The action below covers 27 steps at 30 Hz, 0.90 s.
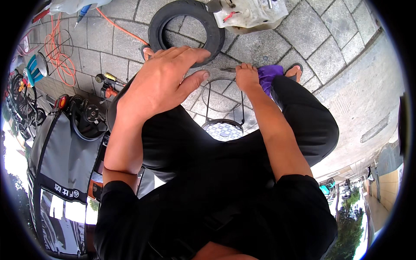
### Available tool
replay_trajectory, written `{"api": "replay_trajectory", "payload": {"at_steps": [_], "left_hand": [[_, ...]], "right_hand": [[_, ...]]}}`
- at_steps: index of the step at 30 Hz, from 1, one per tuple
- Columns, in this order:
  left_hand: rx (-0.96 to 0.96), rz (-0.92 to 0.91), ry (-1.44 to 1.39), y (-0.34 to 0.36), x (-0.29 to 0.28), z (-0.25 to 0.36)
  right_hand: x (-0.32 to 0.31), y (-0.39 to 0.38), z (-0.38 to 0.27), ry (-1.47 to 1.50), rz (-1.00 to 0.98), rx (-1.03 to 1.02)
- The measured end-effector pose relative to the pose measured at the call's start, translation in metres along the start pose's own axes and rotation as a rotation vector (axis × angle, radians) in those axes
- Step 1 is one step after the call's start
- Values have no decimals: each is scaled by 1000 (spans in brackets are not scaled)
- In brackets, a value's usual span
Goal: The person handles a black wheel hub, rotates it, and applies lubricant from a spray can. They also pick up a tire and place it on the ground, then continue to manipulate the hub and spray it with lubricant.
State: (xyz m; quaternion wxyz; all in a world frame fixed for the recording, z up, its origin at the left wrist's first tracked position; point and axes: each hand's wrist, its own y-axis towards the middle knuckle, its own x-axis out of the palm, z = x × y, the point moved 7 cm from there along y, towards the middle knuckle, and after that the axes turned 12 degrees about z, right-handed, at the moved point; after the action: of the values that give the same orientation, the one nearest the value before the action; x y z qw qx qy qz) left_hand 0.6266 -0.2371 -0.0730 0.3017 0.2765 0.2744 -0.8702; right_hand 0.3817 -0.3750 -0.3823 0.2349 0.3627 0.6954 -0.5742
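Left hand (162,82) is hovering spread and empty above the knee, near the black tyre (186,30) lying flat on the paving (329,39). Right hand (248,77) is reaching down beside a purple cloth (268,74), fingers seemingly pinching a thin metal tool (227,69). Judging by this, the tyre work is only partway.

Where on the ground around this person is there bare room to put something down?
Bare paving lies to the right, between the purple cloth and the concrete strip. A smaller patch sits between the tyre and the orange cable. The left side is crowded with tools and a scooter.
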Motion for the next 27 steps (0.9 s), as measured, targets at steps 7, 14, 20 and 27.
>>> {"api": "replay_trajectory", "payload": {"at_steps": [7,14,20,27], "left_hand": [[-127,494,-23,-30,-56,-3],[-144,683,-102,-48,-57,3],[-60,950,-421,-71,-82,-30],[-35,1133,-474,-113,-106,-36]], "right_hand": [[74,22,7,-185,-136,-114],[105,-26,1,-314,-210,-267],[33,-10,-13,175,-228,-101],[-128,3,-75,488,84,-117]]}}
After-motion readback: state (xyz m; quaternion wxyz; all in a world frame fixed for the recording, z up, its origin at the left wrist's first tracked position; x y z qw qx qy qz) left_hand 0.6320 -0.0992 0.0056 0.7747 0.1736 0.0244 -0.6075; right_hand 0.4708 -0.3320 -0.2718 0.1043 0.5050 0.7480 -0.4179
